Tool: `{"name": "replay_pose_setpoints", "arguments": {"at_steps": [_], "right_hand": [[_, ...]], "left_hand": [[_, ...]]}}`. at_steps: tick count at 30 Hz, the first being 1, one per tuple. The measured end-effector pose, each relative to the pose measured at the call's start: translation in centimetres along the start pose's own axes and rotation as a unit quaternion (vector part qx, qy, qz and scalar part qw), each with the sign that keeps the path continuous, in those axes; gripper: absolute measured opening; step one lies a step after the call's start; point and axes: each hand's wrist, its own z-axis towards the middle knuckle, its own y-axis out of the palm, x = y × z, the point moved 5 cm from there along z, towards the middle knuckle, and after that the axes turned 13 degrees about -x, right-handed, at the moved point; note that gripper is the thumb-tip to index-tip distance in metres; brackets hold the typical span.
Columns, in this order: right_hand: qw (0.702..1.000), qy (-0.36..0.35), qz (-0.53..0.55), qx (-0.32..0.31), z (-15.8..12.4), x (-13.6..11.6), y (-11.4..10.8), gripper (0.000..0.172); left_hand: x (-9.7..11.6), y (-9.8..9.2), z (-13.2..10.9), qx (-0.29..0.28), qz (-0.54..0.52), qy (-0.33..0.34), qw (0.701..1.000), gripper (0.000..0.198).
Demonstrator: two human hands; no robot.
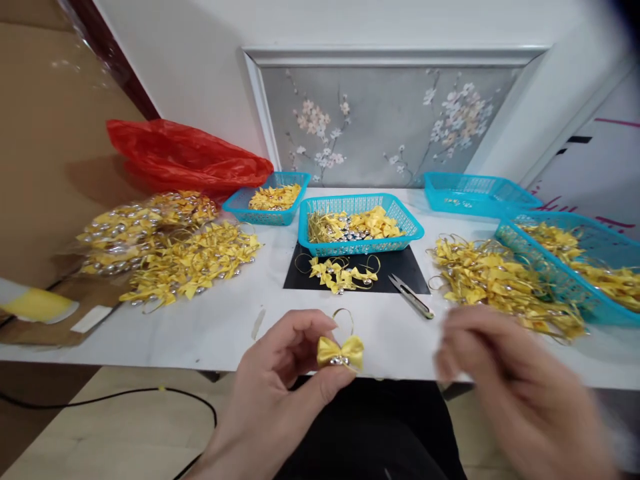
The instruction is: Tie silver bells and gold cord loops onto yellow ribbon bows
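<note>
Between the thumb and fingers of my left hand (285,387) is a yellow ribbon bow (341,352) with silver beads at its centre and a thin gold cord loop rising above it. My right hand (510,387) is off to the right, apart from the bow and smeared by motion; its fingers look curled, but whether they hold anything is not visible. Thread snips (412,297) lie on the table between the hands. Several finished-looking bows (343,275) rest on a black mat (295,280) just beyond my left hand.
A blue basket (361,248) of bows and cords stands on the mat. Bow piles lie left (195,263) and right (490,280). More blue baskets stand at back left (265,217), back right (480,193) and far right (565,280). A red plastic bag (185,157) sits behind the left pile.
</note>
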Motion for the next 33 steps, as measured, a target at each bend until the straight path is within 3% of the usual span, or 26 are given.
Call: {"name": "replay_pose_setpoints", "arguments": {"at_steps": [4, 8, 13, 20, 25, 30, 33], "right_hand": [[0.99, 0.002, 0.067, -0.127, 3.7, -1.7, 4.2, 0.013], [0.984, 0.007, 0.086, -0.157, 4.4, -1.8, 5.8, 0.016], [0.985, 0.015, 0.08, -0.151, 4.1, -1.7, 5.7, 0.02], [0.992, 0.0, 0.059, -0.113, 3.5, -2.2, 4.8, 0.015], [0.997, -0.047, 0.033, -0.06, 2.4, -3.1, 3.6, 0.032], [0.99, -0.085, -0.031, -0.108, 2.2, -3.8, 3.8, 0.027], [0.983, -0.129, -0.088, -0.092, 2.2, -4.2, 3.7, 0.029]], "left_hand": [[0.9, 0.6, 0.2, -0.016, 0.004, 0.041, 0.999, 0.023], [1.0, 0.7, 0.4, -0.031, 0.042, 0.036, 0.998, 0.017], [0.5, 0.7, 0.3, -0.031, 0.055, 0.014, 0.998, 0.017], [0.0, 0.3, 0.2, 0.008, -0.022, -0.037, 0.999, 0.016], [-0.5, 0.3, 0.1, -0.007, -0.052, -0.068, 0.996, 0.016], [-0.8, 0.1, 0.2, -0.005, -0.059, -0.074, 0.996, 0.015], [-1.0, 0.0, 0.2, -0.016, -0.067, -0.082, 0.994, 0.017]]}}
